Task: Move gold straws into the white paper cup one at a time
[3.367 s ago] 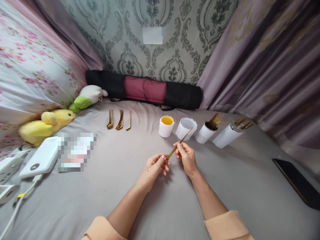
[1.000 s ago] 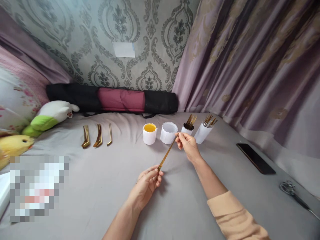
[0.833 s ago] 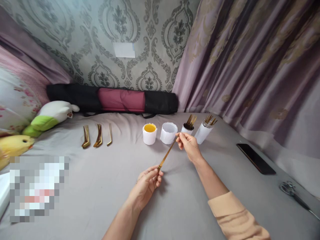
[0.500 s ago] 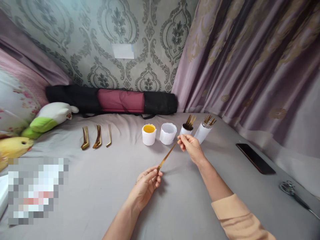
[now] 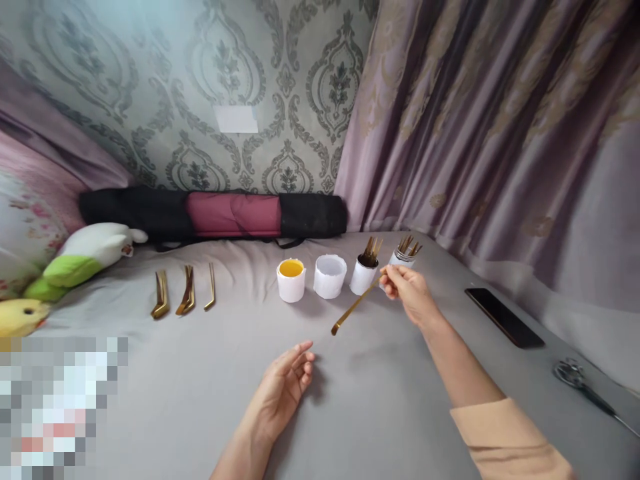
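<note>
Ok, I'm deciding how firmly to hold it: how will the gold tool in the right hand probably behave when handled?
The gold tool is probably stiff: held near one end by the right hand, its shaft juts out with no visible sag. Its slimness suggests it's light. Its metallic sheen hints at a smooth, slightly slippery surface.

The right hand [image 5: 406, 288] covers the upper end of the golden stick [image 5: 356, 307] and part of the rightmost container [image 5: 402, 262]. That container conceals the lower ends of its sticks [image 5: 409, 248]. Pixelation masks an item [image 5: 57, 407] at lower left. The left edge crops the yellow plush toy [image 5: 19, 317]; the bottom edge crops the sleeve [image 5: 505, 433].
</note>
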`<control>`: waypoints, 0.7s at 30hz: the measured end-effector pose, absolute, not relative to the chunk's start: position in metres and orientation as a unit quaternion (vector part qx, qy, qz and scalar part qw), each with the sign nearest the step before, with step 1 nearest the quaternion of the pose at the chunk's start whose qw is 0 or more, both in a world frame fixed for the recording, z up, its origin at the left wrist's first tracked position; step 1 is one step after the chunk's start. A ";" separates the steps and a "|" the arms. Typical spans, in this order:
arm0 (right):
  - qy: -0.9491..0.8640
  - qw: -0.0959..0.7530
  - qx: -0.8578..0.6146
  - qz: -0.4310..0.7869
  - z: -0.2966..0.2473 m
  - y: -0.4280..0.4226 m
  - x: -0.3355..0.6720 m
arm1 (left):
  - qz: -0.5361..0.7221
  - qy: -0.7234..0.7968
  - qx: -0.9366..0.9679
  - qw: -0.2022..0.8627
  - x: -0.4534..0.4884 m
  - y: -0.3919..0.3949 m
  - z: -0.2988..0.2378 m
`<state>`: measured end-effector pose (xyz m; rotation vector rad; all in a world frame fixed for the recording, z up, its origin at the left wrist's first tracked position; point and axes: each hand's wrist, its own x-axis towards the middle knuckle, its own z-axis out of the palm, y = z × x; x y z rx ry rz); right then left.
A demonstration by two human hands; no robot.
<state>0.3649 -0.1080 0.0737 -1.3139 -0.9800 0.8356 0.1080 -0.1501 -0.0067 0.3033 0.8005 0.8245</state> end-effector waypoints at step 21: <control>-0.430 0.663 -0.611 0.052 0.154 -0.082 0.443 | 0.400 0.343 0.075 0.847 0.103 -0.145 -0.008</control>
